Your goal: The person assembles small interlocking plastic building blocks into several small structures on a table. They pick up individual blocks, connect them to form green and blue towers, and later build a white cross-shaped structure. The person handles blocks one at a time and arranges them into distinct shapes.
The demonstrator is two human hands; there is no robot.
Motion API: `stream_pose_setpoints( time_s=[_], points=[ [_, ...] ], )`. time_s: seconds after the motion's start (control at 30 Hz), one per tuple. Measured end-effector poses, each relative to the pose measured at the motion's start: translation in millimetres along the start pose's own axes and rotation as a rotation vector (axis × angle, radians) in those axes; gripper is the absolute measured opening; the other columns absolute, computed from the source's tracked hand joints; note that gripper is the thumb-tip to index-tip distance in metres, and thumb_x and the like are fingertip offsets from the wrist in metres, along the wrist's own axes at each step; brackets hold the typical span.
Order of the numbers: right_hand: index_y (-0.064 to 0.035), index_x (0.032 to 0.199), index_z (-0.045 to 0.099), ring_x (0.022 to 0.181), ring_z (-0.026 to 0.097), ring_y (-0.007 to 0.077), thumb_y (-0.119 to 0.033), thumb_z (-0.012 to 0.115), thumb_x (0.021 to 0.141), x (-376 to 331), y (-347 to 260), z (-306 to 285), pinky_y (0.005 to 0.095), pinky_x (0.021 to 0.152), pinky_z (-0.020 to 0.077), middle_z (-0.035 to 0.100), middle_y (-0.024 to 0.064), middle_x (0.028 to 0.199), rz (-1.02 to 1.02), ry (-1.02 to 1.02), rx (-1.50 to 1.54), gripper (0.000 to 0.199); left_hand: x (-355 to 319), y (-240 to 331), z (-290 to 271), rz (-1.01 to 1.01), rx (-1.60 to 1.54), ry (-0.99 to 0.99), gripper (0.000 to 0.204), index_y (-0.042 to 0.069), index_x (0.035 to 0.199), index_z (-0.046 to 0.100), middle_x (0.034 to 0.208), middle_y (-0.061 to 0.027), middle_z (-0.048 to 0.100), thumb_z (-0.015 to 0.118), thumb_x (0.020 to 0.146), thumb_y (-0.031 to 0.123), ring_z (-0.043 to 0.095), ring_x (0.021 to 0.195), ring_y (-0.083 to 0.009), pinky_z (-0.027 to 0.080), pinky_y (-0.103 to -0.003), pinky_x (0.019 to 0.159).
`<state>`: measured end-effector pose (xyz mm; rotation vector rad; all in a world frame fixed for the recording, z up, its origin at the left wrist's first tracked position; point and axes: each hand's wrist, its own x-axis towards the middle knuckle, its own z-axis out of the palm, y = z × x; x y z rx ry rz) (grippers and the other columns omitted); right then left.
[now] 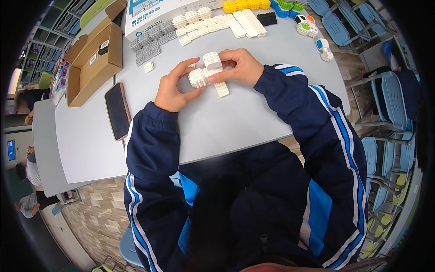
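My right hand (242,66) is closed on a white block assembly, with its thumb pressed across the middle. The assembly has a studded cube (198,78) at its left, a rounded white block (211,60) on top and a flat studded strip (222,89) pointing toward me. My left hand (174,86) curves around the studded cube, thumb and fingers apart. Its fingertips are close to the cube; whether they touch it I cannot tell. Beyond the hands lie several small white square plates (199,31), long white strips (244,23) and grey studded pieces (152,41).
An open cardboard box (97,61) and a dark-screened phone (117,111) lie on the left of the white table (231,122). A large printed box (158,16) stands at the back. Yellow blocks (246,5) and a two-part block (324,49) sit farther right. Blue chairs (390,99) flank the table.
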<state>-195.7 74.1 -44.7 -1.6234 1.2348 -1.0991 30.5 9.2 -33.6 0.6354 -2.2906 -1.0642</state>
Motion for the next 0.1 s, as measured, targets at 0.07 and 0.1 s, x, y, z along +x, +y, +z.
stream_pose_setpoints(
  time_s=[0.07,0.1],
  points=[
    [-0.0049,0.099,0.073,0.075,0.047,0.0115,-0.038,0.086,0.067,0.4,0.8,0.6,0.0262,0.067,0.0397,0.061,0.0009,0.079,-0.012,0.001,0.022,0.049,-0.6,-1.9,-1.0,-0.018,0.032,-0.017,0.065,0.008,0.13,0.053,0.103,-0.0118,0.07,0.077,0.07,0.005,0.066,0.1,-0.0222,0.048,-0.033,0.095],
    [-0.0049,0.099,0.073,0.075,0.047,0.0115,-0.038,0.086,0.067,0.3,0.5,0.1,0.0262,0.067,0.0397,0.061,0.0009,0.079,-0.013,0.004,0.022,0.049,-0.5,-2.9,-1.8,-0.026,0.049,-0.026,0.064,0.008,0.129,0.054,0.102,-0.0115,0.071,0.077,0.07,0.005,0.067,0.1,-0.0219,0.048,-0.033,0.095]
  ],
)
